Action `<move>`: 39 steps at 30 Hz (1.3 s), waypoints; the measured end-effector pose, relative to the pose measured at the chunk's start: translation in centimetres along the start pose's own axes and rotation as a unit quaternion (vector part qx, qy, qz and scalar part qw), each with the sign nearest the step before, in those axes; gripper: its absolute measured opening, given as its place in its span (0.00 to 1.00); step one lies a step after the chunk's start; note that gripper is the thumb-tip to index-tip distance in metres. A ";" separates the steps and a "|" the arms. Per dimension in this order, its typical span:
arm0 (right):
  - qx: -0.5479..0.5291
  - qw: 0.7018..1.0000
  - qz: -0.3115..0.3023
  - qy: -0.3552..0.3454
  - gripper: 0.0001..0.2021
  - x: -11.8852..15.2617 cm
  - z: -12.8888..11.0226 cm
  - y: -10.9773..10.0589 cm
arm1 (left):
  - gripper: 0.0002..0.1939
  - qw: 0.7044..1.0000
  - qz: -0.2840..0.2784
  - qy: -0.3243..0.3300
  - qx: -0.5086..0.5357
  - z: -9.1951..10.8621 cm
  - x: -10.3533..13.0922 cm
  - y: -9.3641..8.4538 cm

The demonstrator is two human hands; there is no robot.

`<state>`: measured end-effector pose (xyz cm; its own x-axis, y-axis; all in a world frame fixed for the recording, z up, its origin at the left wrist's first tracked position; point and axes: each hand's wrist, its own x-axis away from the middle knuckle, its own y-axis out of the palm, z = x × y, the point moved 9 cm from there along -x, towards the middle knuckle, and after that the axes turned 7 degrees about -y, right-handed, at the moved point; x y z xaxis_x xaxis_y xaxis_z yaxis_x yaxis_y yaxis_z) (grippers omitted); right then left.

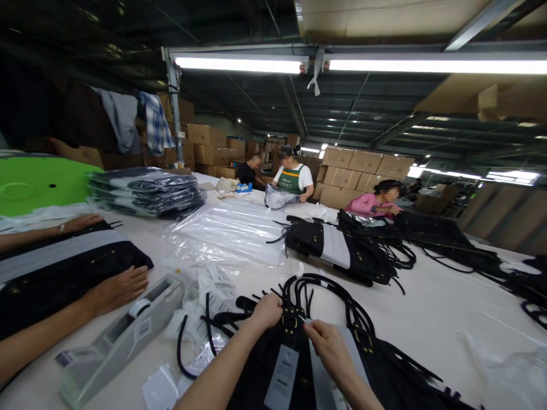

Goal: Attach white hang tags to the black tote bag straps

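A black bag (299, 373) with brass-coloured eyelets and looped black handles (346, 296) lies in front of me. My left hand (268, 310) is closed at its upper edge, beside a buckle-like strap fitting (289, 322). My right hand (325, 340) pinches at the bag's top, just right of that fitting; what sits between the fingertips is too small to make out. A grey printed tag (282, 376) hangs on the bag below my hands. Along the bag's middle runs a light grey band (348, 347), partly covered by my right hand.
At left, another person's hands (117, 291) rest on a black bag (64, 262). Nearby are a tape dispenser (123, 336), wrapped bags (145, 191) and clear plastic sleeves (231, 228). More black bags (337, 245) lie ahead. Several co-workers (293, 176) are across the table (427, 336).
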<state>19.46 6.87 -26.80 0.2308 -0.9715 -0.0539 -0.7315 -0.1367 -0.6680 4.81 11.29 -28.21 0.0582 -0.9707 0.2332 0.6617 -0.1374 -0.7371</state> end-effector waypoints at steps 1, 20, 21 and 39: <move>0.011 1.000 -0.004 0.003 0.16 -0.2 0.4 0.2 | 0.08 1.000 0.001 -0.017 0.000 -0.3 -0.5 0.5; 0.189 0.980 -0.042 0.048 0.13 -2.0 0.3 2.9 | 0.07 0.943 -0.102 -0.065 0.311 -0.9 -1.4 3.6; 0.194 0.979 -0.045 0.048 0.12 -2.2 0.3 3.0 | 0.06 0.937 -0.112 -0.063 0.324 -0.9 -1.5 3.8; 0.176 0.981 -0.076 0.028 0.13 -3.4 0.8 3.5 | 0.13 0.892 -0.269 -0.025 0.362 -0.5 -1.9 5.7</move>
<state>16.62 9.86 -29.50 0.2775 -0.9555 0.1001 -0.4216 -0.2148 -0.8810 8.07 12.24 -33.21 -0.3914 -0.7908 0.4706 0.9127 -0.3989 0.0890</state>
